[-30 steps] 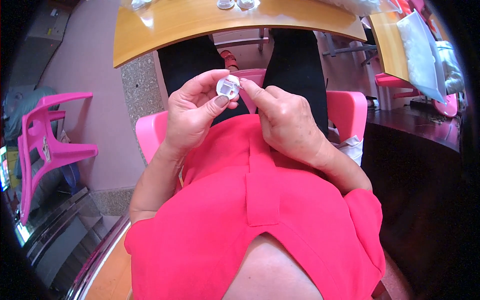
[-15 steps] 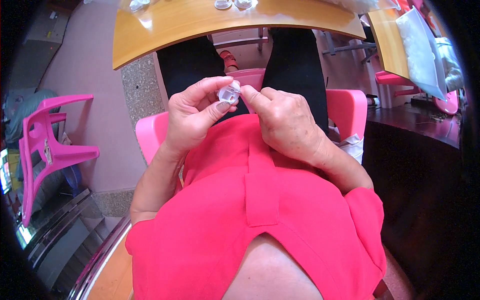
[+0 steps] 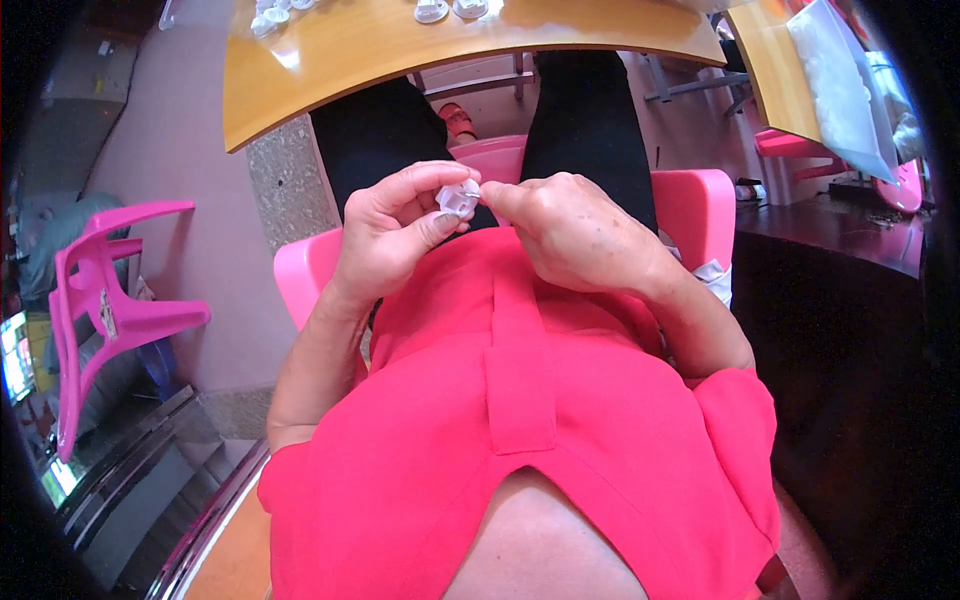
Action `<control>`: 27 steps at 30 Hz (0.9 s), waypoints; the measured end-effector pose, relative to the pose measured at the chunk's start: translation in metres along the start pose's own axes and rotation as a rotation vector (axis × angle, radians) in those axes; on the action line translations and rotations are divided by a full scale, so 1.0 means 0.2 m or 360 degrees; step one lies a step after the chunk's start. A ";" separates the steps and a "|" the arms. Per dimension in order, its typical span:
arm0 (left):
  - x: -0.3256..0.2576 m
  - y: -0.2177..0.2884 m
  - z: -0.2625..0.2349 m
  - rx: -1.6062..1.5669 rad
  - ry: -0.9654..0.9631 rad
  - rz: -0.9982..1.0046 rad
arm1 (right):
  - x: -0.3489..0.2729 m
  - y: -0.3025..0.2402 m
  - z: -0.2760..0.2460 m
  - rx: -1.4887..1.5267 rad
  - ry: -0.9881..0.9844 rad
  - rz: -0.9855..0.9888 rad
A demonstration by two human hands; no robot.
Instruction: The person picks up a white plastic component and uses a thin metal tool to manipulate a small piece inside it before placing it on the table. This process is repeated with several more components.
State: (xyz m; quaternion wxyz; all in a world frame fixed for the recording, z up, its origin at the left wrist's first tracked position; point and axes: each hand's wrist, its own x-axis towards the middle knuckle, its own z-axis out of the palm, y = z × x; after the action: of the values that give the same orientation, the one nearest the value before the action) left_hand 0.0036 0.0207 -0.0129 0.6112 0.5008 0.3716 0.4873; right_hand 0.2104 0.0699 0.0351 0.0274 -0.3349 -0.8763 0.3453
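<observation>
I have one view only, from the head camera, looking steeply down the wearer's chest and lap. It sits close: the red shirt (image 3: 520, 420) fills the lower half, and the hands (image 3: 480, 225) meet near the centre. The bench (image 3: 400, 50) curves across the top edge, bent by the fisheye. Dark corners ring the picture.

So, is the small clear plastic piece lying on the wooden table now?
No, the small clear plastic piece is held up between the left hand and right hand, above the lap.
</observation>
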 end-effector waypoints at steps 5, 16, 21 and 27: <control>0.02 -0.01 -0.02 -0.0272 0.0077 0.0054 | 0.01 -0.02 0.03 0.0532 0.0314 0.0005; 0.00 -0.01 -0.02 -0.0247 0.0109 0.0029 | -0.01 -0.06 0.06 -0.0112 0.0421 0.0000; 0.00 -0.01 0.00 -0.0023 0.0130 0.0048 | -0.02 -0.07 0.06 -0.0312 0.0325 0.0035; -0.02 -0.03 0.01 -0.0092 0.0162 -0.0008 | -0.02 -0.06 0.06 -0.0423 0.0249 -0.0102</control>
State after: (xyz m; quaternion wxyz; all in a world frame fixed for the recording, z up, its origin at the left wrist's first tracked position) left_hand 0.0058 0.0159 -0.0181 0.6071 0.4566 0.3891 0.5211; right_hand 0.2037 0.0550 0.0341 0.0621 -0.3334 -0.9197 0.1979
